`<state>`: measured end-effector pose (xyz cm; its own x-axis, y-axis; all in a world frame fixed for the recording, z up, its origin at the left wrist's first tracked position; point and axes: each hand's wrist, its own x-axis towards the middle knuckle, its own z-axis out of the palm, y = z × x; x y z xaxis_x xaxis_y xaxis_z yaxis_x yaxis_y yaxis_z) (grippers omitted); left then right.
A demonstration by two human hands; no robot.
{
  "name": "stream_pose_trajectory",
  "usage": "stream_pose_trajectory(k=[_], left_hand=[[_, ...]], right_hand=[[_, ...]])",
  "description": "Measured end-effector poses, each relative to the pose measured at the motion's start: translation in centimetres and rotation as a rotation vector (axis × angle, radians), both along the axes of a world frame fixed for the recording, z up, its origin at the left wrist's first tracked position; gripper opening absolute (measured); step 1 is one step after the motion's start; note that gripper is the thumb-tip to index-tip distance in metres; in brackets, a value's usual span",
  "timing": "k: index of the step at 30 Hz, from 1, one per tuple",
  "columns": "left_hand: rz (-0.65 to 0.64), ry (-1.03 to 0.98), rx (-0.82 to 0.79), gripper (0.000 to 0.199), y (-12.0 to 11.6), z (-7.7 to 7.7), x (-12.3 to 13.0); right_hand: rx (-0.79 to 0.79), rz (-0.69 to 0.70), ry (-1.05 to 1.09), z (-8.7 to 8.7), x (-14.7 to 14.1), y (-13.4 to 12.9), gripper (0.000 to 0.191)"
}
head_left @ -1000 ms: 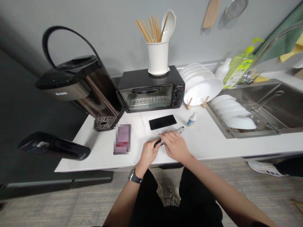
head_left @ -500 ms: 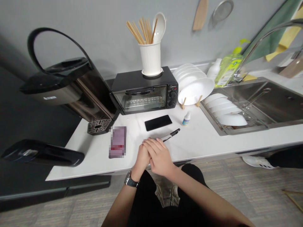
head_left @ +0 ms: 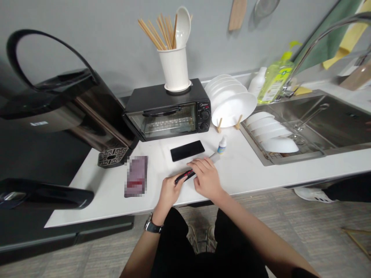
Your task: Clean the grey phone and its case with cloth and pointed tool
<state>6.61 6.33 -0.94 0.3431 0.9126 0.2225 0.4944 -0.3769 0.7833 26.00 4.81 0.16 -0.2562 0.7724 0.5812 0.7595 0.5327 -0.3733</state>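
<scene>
Over the front part of the white counter, my left hand grips one end of a slim black object with red marks. My right hand is closed over its other end, fingers bent across it. Beyond the right fingers a thin grey strip sticks out toward a small white bottle with a blue and yellow label. Whether strip and black object are one piece is hidden under the hand. A black phone lies flat just behind my hands.
A purple blurred packet lies at left, near a drinks dispenser and a dark bottle-like thing. Behind stand a toaster oven, a utensil holder and racked plates. Bowls sit in the sink.
My hands were clasped together; they have come apart, exposing the black object with red marks between them. A black-tipped stick that lay right of them no longer shows there. The view has shifted slightly.
</scene>
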Motion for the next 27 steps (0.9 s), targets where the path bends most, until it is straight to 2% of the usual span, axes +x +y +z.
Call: stream_pose_trajectory(k=[4,7,10,13,16,20,23,25,27], left_hand=[[-0.005,0.057,0.044,0.024,0.1,0.1,-0.1],[0.007,0.066,0.043,0.024,0.0,0.2,0.0],[0.009,0.06,0.033,0.023,0.0,0.2,0.0],[0.009,0.049,0.023,0.022,0.0,0.1,0.0],[0.005,0.046,0.02,0.023,0.0,0.1,-0.1],[-0.01,0.02,0.0,0.024,0.0,0.3,0.1],[-0.019,-0.007,-0.012,0.023,0.0,0.3,0.1],[-0.006,0.023,0.006,0.023,0.1,0.1,0.0],[0.015,0.061,0.029,0.022,0.1,-0.2,-0.2]], right_hand=[[-0.039,0.105,0.068,0.0,-2.4,-1.3,0.069],[-0.042,0.202,0.098,0.4,-1.9,-1.1,0.084],[0.025,0.271,0.163,0.4,-1.0,-0.6,0.102],[0.101,0.287,0.171,0.0,-0.9,-0.3,0.108],[0.086,0.271,0.123,0.0,-0.9,-0.3,0.099],[0.016,0.201,0.012,0.5,0.2,0.1,0.063],[0.012,0.055,0.01,0.8,0.0,0.1,0.038],[-0.013,0.013,0.004,1.0,-1.2,-0.4,0.033],[-0.044,0.069,-0.027,1.0,-2.7,-1.1,0.037]])
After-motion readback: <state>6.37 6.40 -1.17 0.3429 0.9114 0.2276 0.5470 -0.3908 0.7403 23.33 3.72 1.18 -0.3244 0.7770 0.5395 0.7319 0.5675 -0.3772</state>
